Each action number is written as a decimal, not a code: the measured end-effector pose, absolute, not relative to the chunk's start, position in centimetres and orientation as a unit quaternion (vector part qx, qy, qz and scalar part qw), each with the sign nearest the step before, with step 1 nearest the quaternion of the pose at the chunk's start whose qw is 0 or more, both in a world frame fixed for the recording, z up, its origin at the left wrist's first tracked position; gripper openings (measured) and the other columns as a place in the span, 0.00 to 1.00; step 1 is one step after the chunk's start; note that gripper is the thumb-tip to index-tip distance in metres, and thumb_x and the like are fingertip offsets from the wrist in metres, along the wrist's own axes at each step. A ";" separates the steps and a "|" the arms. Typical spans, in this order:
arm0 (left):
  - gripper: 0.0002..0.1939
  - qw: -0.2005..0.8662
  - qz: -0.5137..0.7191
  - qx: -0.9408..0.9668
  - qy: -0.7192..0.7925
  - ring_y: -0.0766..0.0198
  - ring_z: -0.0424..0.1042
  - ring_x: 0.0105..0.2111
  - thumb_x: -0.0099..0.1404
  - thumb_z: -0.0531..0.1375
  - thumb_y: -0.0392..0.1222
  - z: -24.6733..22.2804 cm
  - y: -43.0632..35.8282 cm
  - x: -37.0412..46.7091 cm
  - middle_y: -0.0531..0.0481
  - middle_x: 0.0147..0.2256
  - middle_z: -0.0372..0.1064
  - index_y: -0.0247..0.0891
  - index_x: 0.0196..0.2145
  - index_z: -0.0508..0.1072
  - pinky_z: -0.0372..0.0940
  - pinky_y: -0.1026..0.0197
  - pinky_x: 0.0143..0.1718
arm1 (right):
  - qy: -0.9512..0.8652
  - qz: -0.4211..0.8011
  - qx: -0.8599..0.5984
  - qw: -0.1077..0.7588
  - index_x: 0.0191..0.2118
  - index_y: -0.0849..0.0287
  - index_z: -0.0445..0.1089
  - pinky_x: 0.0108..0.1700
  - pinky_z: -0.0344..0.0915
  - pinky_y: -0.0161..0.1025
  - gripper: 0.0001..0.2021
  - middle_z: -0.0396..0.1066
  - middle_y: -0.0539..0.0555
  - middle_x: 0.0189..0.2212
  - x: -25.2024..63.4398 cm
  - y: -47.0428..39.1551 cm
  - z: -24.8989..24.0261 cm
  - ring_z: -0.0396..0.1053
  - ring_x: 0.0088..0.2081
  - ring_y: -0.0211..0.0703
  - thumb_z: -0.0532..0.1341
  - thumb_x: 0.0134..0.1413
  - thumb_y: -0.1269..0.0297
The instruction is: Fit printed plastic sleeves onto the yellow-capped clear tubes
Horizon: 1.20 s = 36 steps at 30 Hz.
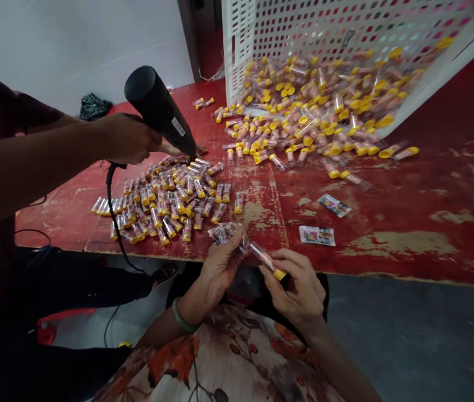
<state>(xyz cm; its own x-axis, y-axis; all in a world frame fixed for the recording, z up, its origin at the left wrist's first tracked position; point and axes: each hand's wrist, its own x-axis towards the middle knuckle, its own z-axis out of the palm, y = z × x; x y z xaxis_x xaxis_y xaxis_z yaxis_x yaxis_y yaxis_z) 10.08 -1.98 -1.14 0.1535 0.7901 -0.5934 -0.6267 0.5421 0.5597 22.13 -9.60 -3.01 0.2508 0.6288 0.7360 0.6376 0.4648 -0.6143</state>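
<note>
My left hand (222,263) is closed on a bunch of printed plastic sleeves (225,232), pinched between thumb and fingers. Between thumb and fingertips of my right hand (299,287) is a clear tube (263,255) with a yellow cap and pinkish contents. The tube's far end meets the sleeves at my left hand; whether it is inside one, I cannot tell. Two flat printed sleeves, an upper sleeve (334,205) and a lower sleeve (317,235), lie on the red table (387,206) beyond my right hand.
At left, another person's hand (130,138) holds a black hair dryer (161,109) over a heap of yellow-capped tubes (165,201). Its cord (113,218) hangs past the table edge. A tipped white basket (239,50) spills many loose tubes (303,120) at the back right.
</note>
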 end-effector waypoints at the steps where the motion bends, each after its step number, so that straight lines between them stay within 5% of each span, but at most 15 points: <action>1: 0.15 0.753 0.473 0.086 0.449 0.71 0.69 0.25 0.41 0.73 0.37 -1.2 -1.9 10.1 0.55 0.26 0.71 0.34 0.27 0.74 0.66 0.68 0.27 | -0.611 -0.011 -0.519 0.598 0.42 0.55 0.65 0.37 0.71 0.40 0.15 0.69 0.54 0.36 22.1 -9.8 -2.9 0.70 0.37 0.42 0.63 0.48 0.76; 22: 0.15 0.758 0.475 0.073 0.441 0.71 0.70 0.24 0.40 0.73 0.36 -0.8 -2.2 10.9 0.54 0.27 0.73 0.35 0.26 0.75 0.67 0.68 0.27 | -0.626 0.007 -0.490 0.607 0.41 0.55 0.65 0.34 0.72 0.41 0.13 0.72 0.54 0.35 22.5 -10.2 -2.5 0.72 0.35 0.42 0.63 0.49 0.74; 36: 0.15 0.759 0.475 0.092 0.435 0.68 0.71 0.24 0.39 0.73 0.37 -0.2 -2.4 11.2 0.53 0.25 0.72 0.34 0.25 0.74 0.66 0.66 0.26 | -0.663 -0.154 -0.496 0.539 0.47 0.56 0.66 0.37 0.75 0.40 0.23 0.73 0.56 0.38 22.3 -10.0 -5.1 0.74 0.39 0.44 0.67 0.43 0.77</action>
<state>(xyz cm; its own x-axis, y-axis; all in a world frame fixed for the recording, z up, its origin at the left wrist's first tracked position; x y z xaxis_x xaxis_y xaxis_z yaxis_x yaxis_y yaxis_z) 11.20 -2.38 -0.22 0.1705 0.8014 -0.5733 -0.6413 0.5320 0.5529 22.31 -9.97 -5.11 0.0726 0.4919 0.8676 0.8245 0.4598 -0.3297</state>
